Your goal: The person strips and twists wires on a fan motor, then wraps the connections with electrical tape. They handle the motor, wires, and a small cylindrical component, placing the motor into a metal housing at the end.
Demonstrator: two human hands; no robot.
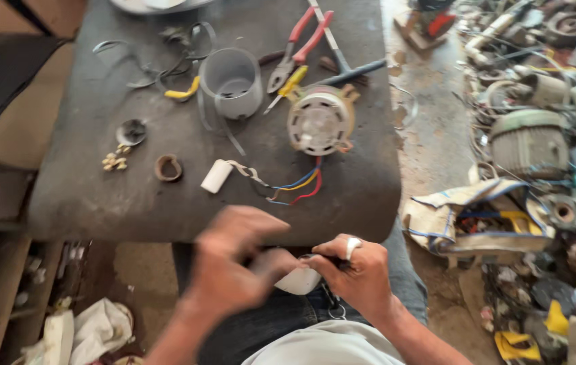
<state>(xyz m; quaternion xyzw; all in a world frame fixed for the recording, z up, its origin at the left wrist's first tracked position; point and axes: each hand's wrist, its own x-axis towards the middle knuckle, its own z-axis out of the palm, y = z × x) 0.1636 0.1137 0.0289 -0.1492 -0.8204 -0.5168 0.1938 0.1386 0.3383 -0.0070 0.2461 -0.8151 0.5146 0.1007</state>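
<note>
Both hands are working low in the frame, over the person's lap in front of the near edge of the dark work mat (132,203). The left hand (234,260) is blurring with motion, its fingers curling in toward a small white part (299,280) – whether it is actually gripping that part I can't tell. The right hand (355,274) is pinching the same white part from the other side, fingers closing narrow on it, a pale band showing on one finger. The part is sitting between the two hands, just below the mat's edge, too small and hidden to identify further. On the mat, well apart from the hands, a small round fan motor (320,120) is lying face up with red, blue and yellow wires (298,186) trailing toward a white cylindrical capacitor (217,176). Behind it a grey plastic cup-shaped housing (232,81) is standing upright, red-handled pliers (296,51) and a yellow-handled screwdriver (288,86) lying just beside it. A brownish ring (168,167) and a small metal disc (131,132) are resting toward the mat's left side. To the right, on the floor – a heap of scrap motors and wiring (538,135).
</note>
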